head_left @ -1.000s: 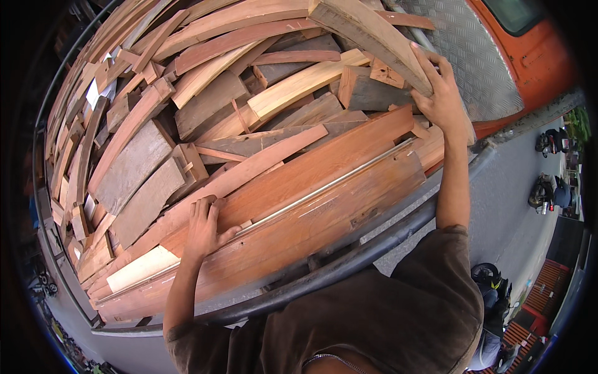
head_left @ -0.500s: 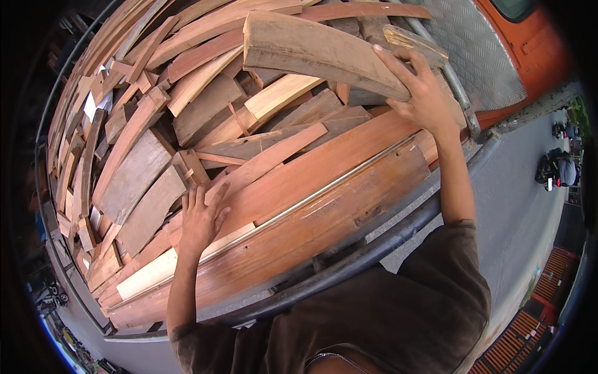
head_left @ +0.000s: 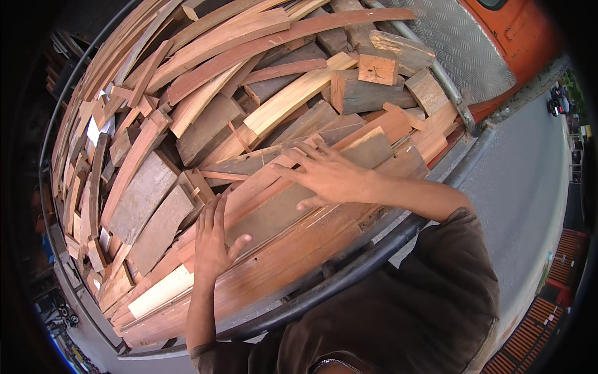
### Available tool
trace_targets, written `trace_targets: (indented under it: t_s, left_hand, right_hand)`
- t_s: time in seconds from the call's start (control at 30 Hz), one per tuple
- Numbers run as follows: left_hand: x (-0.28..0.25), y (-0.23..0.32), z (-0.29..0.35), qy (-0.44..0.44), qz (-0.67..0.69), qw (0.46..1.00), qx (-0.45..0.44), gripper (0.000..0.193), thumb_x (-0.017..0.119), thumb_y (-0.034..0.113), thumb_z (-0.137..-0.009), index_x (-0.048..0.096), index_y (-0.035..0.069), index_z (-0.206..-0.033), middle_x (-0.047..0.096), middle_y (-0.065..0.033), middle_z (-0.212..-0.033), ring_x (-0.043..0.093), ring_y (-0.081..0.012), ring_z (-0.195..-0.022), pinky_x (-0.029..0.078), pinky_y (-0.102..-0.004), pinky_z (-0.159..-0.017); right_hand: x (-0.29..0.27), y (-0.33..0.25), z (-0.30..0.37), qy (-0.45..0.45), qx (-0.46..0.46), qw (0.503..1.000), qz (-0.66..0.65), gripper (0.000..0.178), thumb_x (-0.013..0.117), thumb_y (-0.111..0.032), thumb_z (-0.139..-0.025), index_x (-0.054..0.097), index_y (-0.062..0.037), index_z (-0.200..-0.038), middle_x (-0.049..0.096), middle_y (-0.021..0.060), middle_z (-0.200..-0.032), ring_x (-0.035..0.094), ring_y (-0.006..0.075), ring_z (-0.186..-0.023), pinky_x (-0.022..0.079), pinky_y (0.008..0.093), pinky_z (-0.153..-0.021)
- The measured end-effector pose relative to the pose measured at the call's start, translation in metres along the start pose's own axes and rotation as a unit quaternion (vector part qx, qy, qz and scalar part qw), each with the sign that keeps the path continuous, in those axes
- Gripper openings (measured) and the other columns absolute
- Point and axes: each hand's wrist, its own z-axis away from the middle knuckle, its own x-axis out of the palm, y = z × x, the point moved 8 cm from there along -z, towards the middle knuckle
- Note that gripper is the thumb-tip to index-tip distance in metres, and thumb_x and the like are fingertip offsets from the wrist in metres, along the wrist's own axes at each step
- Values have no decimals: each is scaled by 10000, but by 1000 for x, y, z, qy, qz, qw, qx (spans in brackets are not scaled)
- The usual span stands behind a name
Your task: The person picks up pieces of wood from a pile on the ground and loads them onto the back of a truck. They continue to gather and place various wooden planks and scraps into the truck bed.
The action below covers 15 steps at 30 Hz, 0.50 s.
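A grey-brown board (head_left: 268, 217) lies lengthwise near the close side of a heap of wood offcuts. My right hand (head_left: 330, 176) rests over its middle, fingers spread and gripping nothing. Beside the board's left end is my left hand (head_left: 215, 245), fingers stretched upward and thumb apart. Just beyond both hands runs a narrow reddish strip of wood (head_left: 252, 187). A wide reddish-brown plank (head_left: 299, 244) stands along the near edge, closer to me than the board. A pale strip (head_left: 161, 293) lies left of my left hand.
A dark pipe rail (head_left: 367, 257) curves between the wood and my body. At the upper right are a ridged metal plate (head_left: 464, 53) and an orange vehicle body (head_left: 520, 37). Loose blocks and planks (head_left: 205, 131) pile up across the bed. Grey pavement (head_left: 517, 181) lies outside, right.
The grey-brown board came down from the far right onto the near side of the heap. My right hand let go and moved left and nearer. My left hand shifted slightly right and nearer.
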Motion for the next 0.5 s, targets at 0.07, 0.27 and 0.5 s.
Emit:
trace_targets:
  t_s: [0.07, 0.27, 0.5]
  left_hand:
    - [49, 4, 8, -70, -34, 997, 8, 1071, 752, 645, -718, 367, -8, -1474, 404, -247, -1488, 365, -445, -1382, 295, -554, -1142]
    - [57, 1, 6, -37, -55, 997, 47, 1051, 781, 652, -667, 443, -32, -1390, 486, -236, -1381, 458, -401, -1284, 339, -543, -1086]
    - [52, 7, -12, -61, -42, 997, 19, 877, 778, 602, -704, 563, -40, -1262, 554, -201, -1110, 531, -378, -1066, 412, -487, -947]
  right_hand:
    - [-12, 61, 20, -44, 94, 994, -42, 668, 633, -495, -917, 467, -87, -1420, 503, 205, -1380, 491, 381, -1301, 394, 552, -1076]
    - [-38, 239, 182, -166, 447, 870, 121, 359, 696, -172, -831, 587, -22, -1139, 620, 184, -1173, 613, 344, -1138, 508, 489, -952]
    - [21, 277, 210, -84, 376, 917, 107, 440, 721, -174, -836, 547, 24, -1188, 638, 237, -1124, 645, 400, -1033, 534, 485, -881]
